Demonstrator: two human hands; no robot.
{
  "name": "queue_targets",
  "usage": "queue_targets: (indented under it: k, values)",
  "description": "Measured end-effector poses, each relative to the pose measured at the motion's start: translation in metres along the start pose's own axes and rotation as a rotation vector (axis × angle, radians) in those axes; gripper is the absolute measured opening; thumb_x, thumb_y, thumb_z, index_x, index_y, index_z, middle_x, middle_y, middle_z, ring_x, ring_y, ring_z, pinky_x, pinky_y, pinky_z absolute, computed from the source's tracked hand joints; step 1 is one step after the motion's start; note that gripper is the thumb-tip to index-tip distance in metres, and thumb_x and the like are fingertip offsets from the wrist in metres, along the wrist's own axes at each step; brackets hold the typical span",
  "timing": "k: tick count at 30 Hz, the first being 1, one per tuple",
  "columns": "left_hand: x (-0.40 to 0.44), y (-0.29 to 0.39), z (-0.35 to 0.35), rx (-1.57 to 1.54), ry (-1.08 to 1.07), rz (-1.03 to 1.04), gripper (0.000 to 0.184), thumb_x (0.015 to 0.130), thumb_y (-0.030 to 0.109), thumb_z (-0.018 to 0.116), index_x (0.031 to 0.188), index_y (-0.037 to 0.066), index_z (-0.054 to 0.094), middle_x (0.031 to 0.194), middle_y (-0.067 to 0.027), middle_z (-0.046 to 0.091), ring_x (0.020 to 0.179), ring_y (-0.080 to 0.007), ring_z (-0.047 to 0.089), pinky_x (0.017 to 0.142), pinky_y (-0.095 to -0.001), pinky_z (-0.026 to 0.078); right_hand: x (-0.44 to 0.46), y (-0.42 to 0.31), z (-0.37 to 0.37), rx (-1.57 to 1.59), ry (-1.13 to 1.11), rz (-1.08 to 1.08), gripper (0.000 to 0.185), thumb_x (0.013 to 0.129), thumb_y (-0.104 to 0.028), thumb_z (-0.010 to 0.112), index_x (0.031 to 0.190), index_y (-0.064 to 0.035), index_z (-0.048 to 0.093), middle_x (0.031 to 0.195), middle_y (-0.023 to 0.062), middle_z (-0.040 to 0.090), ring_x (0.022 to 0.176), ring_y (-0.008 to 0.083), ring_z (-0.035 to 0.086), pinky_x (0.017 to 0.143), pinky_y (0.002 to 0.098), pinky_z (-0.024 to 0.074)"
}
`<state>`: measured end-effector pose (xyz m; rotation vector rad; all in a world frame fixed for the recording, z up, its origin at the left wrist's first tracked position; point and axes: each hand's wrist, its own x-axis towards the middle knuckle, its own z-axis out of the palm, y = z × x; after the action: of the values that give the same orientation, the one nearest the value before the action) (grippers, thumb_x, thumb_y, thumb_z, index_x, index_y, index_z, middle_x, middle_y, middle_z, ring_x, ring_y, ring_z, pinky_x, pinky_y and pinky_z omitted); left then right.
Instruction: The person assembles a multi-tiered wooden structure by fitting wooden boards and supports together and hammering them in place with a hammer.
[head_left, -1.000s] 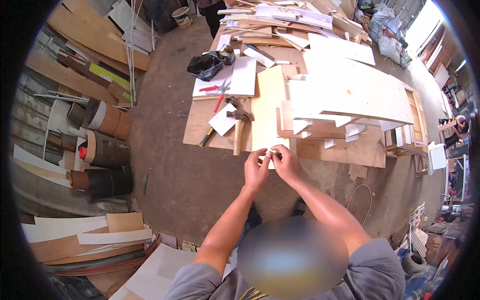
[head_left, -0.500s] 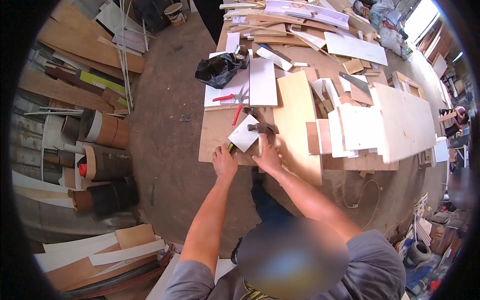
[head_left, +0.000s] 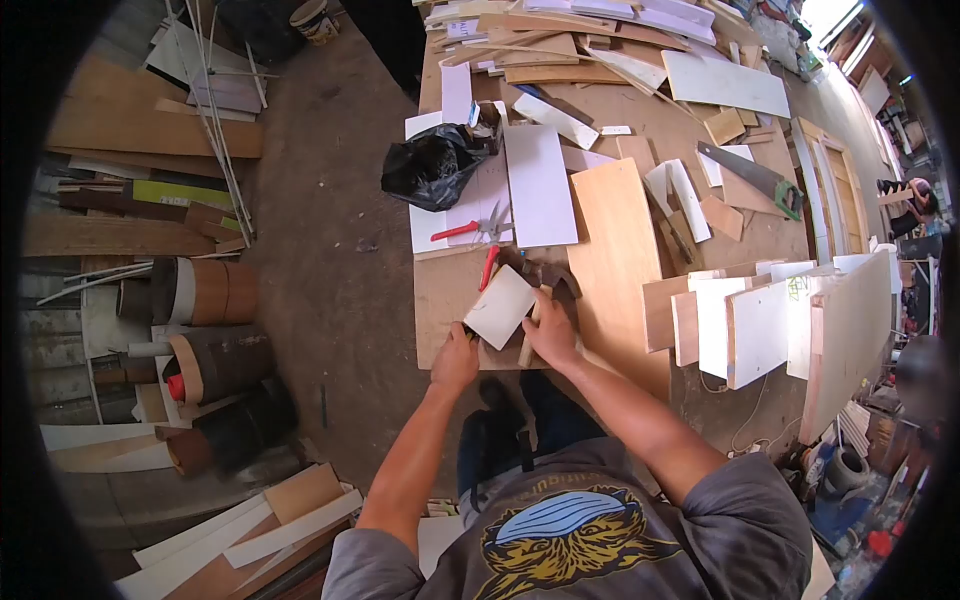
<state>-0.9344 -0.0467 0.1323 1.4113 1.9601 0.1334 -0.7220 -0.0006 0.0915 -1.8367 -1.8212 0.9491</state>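
A small white board piece (head_left: 500, 307) is between my hands over the table's front edge. My left hand (head_left: 456, 357) is closed at its lower left corner. My right hand (head_left: 552, 334) grips its right side, above the light wooden handle (head_left: 527, 348) of a hammer. The hammer's dark head (head_left: 561, 278) lies just beyond my right fingers. Red-handled pliers or snips (head_left: 488, 266) rest behind the piece. Both hands' fingertips are partly hidden.
A black plastic bag (head_left: 432, 168) sits on white boards at the back left. To the right are a long plywood strip (head_left: 617, 250), a handsaw (head_left: 745, 172) and upright boards (head_left: 757, 335). Scrap wood (head_left: 560, 60) is heaped farther back. A person (head_left: 912, 203) sits far right.
My hands went from a pinch at the plywood strip left to the white piece, which now looks nearer and turned between them. The view has shifted, and the upright boards appear lower and farther right.
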Motion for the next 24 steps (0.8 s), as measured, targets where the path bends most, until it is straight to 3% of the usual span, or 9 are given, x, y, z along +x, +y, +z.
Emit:
queue_targets:
  k: [2,6,9,10,16,22,24]
  values:
    - [-0.002,-0.009,-0.012,0.032,0.014,-0.003,0.037,0.1,0.025,0.061,0.122,0.003,0.043,0.115,-0.0343,0.064,0.1,-0.0548,0.065,0.083,-0.061,0.052,0.007,0.006,0.007,-0.051,0.042,-0.05,0.059,0.093,-0.026,0.068,0.148,-0.0201,0.048,0.11,0.0242,0.067,0.098,0.0436,0.069,0.083,0.0531,0.0568]
    - [-0.013,-0.034,-0.027,0.048,0.054,0.013,0.036,0.1,0.029,0.062,0.124,0.007,0.046,0.105,-0.0313,0.069,0.097,-0.0538,0.066,0.08,-0.0607,0.052,0.022,-0.019,-0.007,-0.276,-0.077,0.058,0.049,0.097,-0.042,0.062,0.141,-0.02,0.056,0.09,0.019,0.075,0.082,0.0403,0.074,0.071,0.0548,0.0575]
    - [-0.017,-0.046,-0.043,0.077,0.039,0.005,0.037,0.099,0.032,0.064,0.121,0.007,0.049,0.101,-0.0287,0.07,0.093,-0.0517,0.068,0.076,-0.0595,0.053,0.03,-0.025,-0.002,-0.258,0.074,-0.081,0.042,0.097,-0.04,0.062,0.133,-0.0174,0.061,0.091,0.0184,0.075,0.082,0.0397,0.074,0.07,0.0535,0.0575]
    - [-0.019,-0.051,-0.046,0.087,0.035,0.007,0.037,0.099,0.034,0.065,0.12,0.007,0.05,0.099,-0.0278,0.071,0.091,-0.051,0.068,0.074,-0.0591,0.054,0.03,-0.035,-0.005,-0.213,0.076,-0.079,0.036,0.096,-0.038,0.063,0.123,-0.0149,0.066,0.093,0.0156,0.075,0.084,0.0374,0.073,0.07,0.0508,0.0577]
    - [-0.018,-0.092,-0.046,0.089,0.206,0.184,0.032,0.099,0.034,0.066,0.112,0.01,0.051,0.093,-0.0212,0.071,0.075,-0.045,0.07,0.06,-0.0537,0.056,0.044,-0.077,0.014,-0.077,0.168,-0.201,0.02,0.094,-0.028,0.067,0.108,-0.0137,0.07,0.095,0.009,0.071,0.085,0.0329,0.069,0.071,0.0472,0.0551]
    - [-0.004,-0.115,-0.067,0.048,0.214,0.218,0.033,0.098,0.033,0.069,0.114,0.009,0.052,0.092,-0.0199,0.071,0.074,-0.0443,0.07,0.059,-0.0527,0.056,0.102,-0.131,0.014,0.001,0.279,-0.291,0.012,0.093,-0.019,0.069,0.103,-0.0114,0.071,0.093,0.0088,0.068,0.085,0.0336,0.068,0.073,0.0439,0.0543]
    - [0.002,-0.127,-0.073,0.042,0.193,0.24,0.033,0.097,0.032,0.069,0.114,0.009,0.053,0.091,-0.0196,0.071,0.074,-0.0444,0.071,0.059,-0.0527,0.056,0.133,-0.157,0.007,0.014,0.357,-0.441,0.011,0.093,-0.015,0.069,0.101,-0.0083,0.07,0.093,0.0103,0.068,0.085,0.032,0.068,0.073,0.0433,0.0544]
